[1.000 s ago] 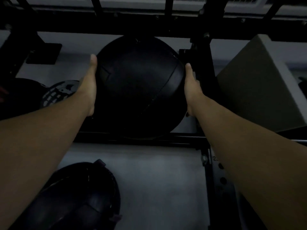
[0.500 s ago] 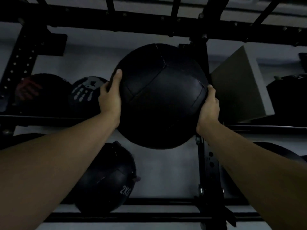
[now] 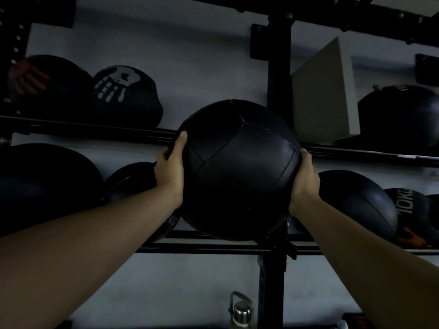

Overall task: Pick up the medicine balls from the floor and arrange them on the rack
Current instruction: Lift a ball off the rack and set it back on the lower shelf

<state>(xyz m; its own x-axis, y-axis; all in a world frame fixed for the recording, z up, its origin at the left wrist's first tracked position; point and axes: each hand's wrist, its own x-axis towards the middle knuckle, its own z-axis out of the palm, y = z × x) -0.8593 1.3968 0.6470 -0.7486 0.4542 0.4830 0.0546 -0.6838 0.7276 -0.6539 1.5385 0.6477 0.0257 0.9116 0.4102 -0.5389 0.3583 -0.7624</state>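
From the head view, we are holding a big black medicine ball point(image 3: 240, 169) up in front of the rack's centre post point(image 3: 279, 74), between the upper rail point(image 3: 95, 131) and the lower rail point(image 3: 213, 249). Our left hand point(image 3: 169, 173) is pressed flat on the ball's left flank with the thumb lying up over its front, and our right hand point(image 3: 305, 184) is cupping its right flank — both palms spread wide and squeezing inward, no fingers hooked under anything.

We are judging the ball heavy and a little soft: the stitched panels look like padded leather, smooth enough to slide if the squeeze eases. It has no handle, so opposite sides, slightly below the middle, look like the sound place to hold it.

Room is tight around the post. Left of it on the upper rail sit a ball with a pale handprint point(image 3: 123, 96) and a darker one point(image 3: 45, 84) beyond; right of it a grey block point(image 3: 325, 91) is leaning, with another ball point(image 3: 401, 115) further right. On the lower rail, left of the post, two dark balls point(image 3: 42, 184) are crowding our left wrist, and right of it a ball point(image 3: 356, 200) is lying just beside our right wrist, with a "10KG" ball point(image 3: 411, 210) beyond that.

The widest gap we are seeing is on the upper rail, just left of the post — the ball would have to clear that rail's front edge. A bottle point(image 3: 241, 312) is standing below, near the post's foot.
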